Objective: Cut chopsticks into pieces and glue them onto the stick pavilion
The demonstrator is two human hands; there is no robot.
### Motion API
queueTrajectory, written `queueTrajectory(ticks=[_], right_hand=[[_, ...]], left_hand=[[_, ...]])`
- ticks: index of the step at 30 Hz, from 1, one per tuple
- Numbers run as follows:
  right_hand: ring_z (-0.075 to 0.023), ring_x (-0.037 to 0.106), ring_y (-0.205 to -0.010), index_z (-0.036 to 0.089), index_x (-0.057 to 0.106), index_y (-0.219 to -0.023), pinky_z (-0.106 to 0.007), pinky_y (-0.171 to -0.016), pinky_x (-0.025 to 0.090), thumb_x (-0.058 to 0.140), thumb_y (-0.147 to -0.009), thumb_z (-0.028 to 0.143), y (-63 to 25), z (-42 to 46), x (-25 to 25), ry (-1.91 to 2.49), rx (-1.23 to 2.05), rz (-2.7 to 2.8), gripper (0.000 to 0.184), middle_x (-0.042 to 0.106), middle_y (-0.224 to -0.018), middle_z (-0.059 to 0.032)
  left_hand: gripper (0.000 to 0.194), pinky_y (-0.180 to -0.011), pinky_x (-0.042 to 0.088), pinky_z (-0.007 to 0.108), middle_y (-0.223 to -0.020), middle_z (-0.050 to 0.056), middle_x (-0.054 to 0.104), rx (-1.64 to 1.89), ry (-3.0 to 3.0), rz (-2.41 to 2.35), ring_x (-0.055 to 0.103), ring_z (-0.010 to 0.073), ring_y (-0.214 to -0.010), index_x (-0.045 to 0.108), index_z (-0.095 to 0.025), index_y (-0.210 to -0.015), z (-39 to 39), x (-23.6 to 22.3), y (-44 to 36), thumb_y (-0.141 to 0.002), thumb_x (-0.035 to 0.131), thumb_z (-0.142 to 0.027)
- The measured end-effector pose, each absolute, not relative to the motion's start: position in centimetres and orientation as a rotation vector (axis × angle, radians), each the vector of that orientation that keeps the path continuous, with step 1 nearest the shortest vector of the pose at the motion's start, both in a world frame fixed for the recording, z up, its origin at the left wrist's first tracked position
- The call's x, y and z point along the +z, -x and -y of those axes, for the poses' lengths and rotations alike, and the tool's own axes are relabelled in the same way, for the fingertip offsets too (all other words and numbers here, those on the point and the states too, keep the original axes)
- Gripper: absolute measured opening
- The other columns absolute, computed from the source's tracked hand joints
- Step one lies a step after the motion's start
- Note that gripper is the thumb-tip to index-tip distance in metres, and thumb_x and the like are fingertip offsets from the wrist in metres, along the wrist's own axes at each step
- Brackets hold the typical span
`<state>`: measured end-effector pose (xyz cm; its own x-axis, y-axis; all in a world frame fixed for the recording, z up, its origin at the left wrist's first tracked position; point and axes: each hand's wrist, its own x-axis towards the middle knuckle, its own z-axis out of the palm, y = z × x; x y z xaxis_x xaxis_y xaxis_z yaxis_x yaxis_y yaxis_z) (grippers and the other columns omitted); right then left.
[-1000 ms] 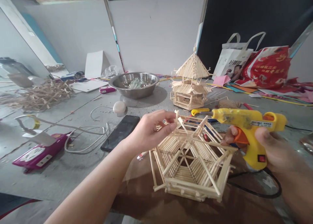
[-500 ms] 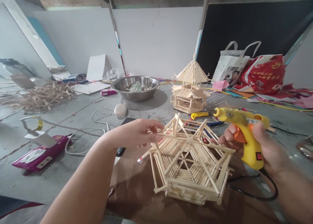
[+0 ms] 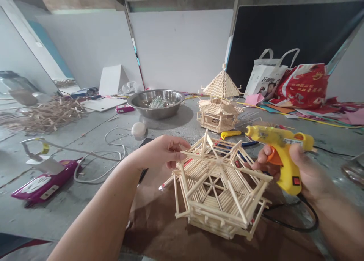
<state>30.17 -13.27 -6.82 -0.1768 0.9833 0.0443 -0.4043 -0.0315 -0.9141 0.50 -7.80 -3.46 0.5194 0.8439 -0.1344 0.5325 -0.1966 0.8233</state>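
Note:
My left hand (image 3: 163,153) is closed, thumb and fingers pinching the outer left end of a thin wooden stick (image 3: 196,155). That stick runs toward the hub of a six-sided stick framework (image 3: 203,211), which has slatted sloping sides and spokes across its top. In my right hand (image 3: 301,166) is a yellow hot glue gun (image 3: 288,177), with fingers at its orange trigger. Its nozzle points left, above the framework's far right side, apart from the sticks. Brown sheet material (image 3: 153,230) lies under the framework.
Behind stands a finished-looking stick pavilion (image 3: 220,86), with a yellow-handled tool (image 3: 231,134) before it. A steel basin (image 3: 156,111), a purple power strip (image 3: 48,181), a white cable (image 3: 96,153) and a pile of sticks (image 3: 48,115) lie leftward. Bags (image 3: 303,86) stand back right.
My left hand has gone from the upright stick at the back left corner down and left to the left spoke's end. The glue gun has shifted slightly left. The framework has turned slightly.

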Motion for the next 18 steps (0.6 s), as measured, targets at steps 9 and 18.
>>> queueTrajectory(ticks=[9, 18], right_hand=[[-0.0203, 0.059, -0.069, 0.02, 0.058, -0.074, -0.032, -0.067, 0.047, 0.053, -0.065, 0.051, -30.7, 13.0, -6.9, 0.779, 1.528, 1.151, 0.033, 0.059, -0.07, -0.0036], [-0.0205, 0.057, -0.066, 0.022, 0.056, -0.076, -0.034, -0.065, 0.046, 0.052, -0.063, 0.055, -31.2, 13.6, -7.1, 0.795, 1.6, 1.246, 0.036, 0.057, -0.069, -0.0043]], left_hand=[[0.029, -0.049, 0.044, 0.019, -0.063, -0.001, 0.057, 0.701, -1.511, -1.117, 0.053, 0.0056, -0.051, 0.054, -0.015, -0.088, 6.1, -4.6, -0.6, -0.064, 0.061, -0.029], [0.023, -0.053, 0.043, 0.019, -0.062, -0.002, 0.058, 0.841, -1.359, -1.064, 0.054, 0.0053, -0.053, 0.054, -0.014, -0.079, 5.6, -5.8, -1.4, -0.062, 0.064, -0.026]])
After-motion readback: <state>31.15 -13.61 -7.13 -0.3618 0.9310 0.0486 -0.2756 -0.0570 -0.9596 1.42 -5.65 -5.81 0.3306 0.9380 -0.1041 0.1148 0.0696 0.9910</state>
